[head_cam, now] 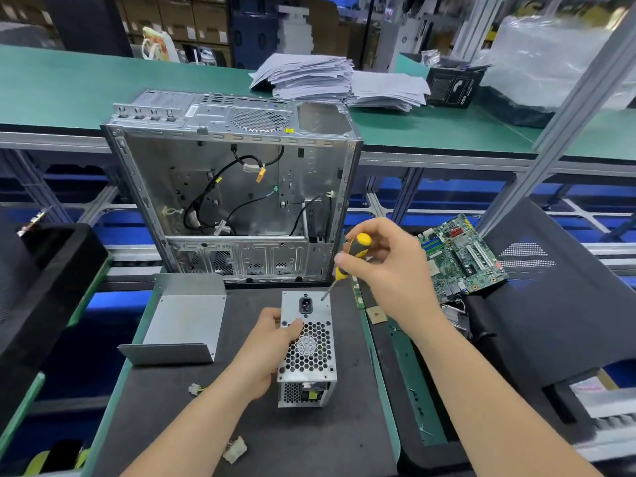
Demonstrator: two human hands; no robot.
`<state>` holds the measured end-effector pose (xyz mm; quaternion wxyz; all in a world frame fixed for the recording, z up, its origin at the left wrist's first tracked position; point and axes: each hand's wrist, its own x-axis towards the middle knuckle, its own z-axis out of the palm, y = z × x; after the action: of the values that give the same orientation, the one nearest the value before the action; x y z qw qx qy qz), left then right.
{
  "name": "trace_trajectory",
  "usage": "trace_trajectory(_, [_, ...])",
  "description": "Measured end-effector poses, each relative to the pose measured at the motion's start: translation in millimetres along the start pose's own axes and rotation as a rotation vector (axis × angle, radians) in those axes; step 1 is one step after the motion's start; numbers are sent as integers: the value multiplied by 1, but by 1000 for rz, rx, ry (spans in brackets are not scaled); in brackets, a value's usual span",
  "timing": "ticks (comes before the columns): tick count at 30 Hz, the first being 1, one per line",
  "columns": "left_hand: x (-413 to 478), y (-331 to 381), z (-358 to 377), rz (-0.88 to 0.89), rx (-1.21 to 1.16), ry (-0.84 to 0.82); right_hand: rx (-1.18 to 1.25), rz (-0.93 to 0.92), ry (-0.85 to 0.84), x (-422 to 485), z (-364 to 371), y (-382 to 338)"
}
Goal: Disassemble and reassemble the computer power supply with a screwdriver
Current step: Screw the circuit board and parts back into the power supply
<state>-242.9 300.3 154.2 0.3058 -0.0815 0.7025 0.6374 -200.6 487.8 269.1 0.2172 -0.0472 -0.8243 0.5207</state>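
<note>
The silver power supply [307, 349] stands on end on the dark mat, its honeycomb fan grille and black power socket facing up. My left hand [272, 342] grips its left side, thumb on the grille. My right hand [382, 263] holds a yellow-and-black screwdriver [347, 261], whose tip touches the top face near the upper right corner. The power supply's removed metal cover [179, 321] lies to the left on the mat.
An open, empty computer case [234, 187] with loose cables stands just behind the power supply. A green motherboard [461, 256] lies to the right. White connectors [235, 449] lie on the mat near my left arm. Paper stacks [309, 77] sit on the far bench.
</note>
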Motion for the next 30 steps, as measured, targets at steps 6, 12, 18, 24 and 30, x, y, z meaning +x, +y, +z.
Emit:
trace_trajectory(6, [2,18,-3,409,707,257,123,160,282,-4,-44,33])
trace_trajectory(12, [-16,29,46,853,812,267,452,510,448,-28,-94,115])
trace_trajectory(18, [-10,6,123,840,804,-45,612,725,387,-62,-123,210])
trace_trajectory(24, [34,-43,189,596,999,-223,330,652,74,-82,-132,267])
trace_trajectory(30, [61,-77,232,813,1634,-338,278,564,-152,-78,-138,283])
